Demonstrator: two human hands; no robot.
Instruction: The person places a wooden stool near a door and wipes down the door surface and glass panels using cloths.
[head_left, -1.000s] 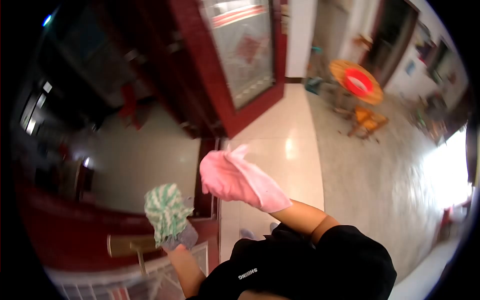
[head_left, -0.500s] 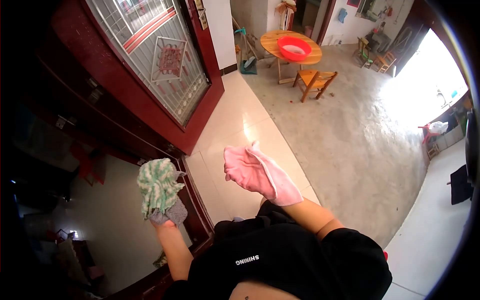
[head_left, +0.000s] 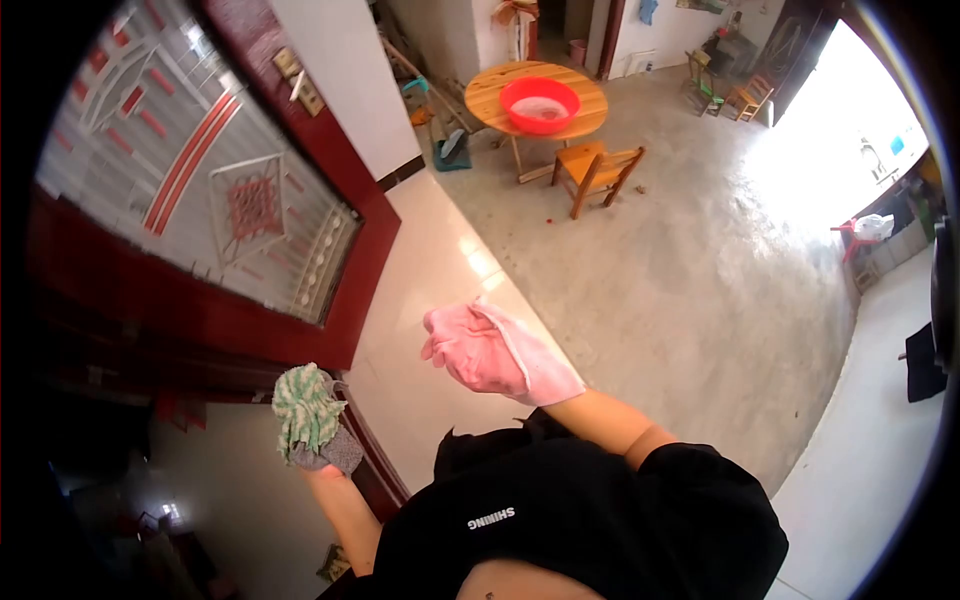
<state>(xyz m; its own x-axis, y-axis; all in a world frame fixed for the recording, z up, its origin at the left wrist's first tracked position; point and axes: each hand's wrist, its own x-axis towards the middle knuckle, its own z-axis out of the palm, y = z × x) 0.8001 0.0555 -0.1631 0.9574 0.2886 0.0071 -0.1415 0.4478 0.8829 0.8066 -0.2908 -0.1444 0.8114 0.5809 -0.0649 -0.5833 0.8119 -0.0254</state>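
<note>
My left hand [head_left: 322, 472] holds a fluffy green-and-white cloth [head_left: 306, 408] together with a grey cloth [head_left: 342, 452], bunched over the fingers near the door frame. The cloths hide most of that hand. A pink cloth [head_left: 485, 352] covers my right hand [head_left: 568, 402] down to the wrist, with a folded edge along its top; the fingers under it do not show. Both hands are held out in front of my body, apart from each other, above the pale tiled floor and the doorway.
A dark red door [head_left: 345, 290] with a barred glass panel stands open at the left. Ahead are a round wooden table [head_left: 480, 98] bearing a red basin [head_left: 540, 122], and a wooden chair [head_left: 597, 177]. A broom and dustpan [head_left: 452, 152] stand by the wall.
The view has shifted, so the table, basin and door sit further left. The right hand with the pink cloth appears slightly further left; the left hand with its cloths appears lower. Both still hold them.
</note>
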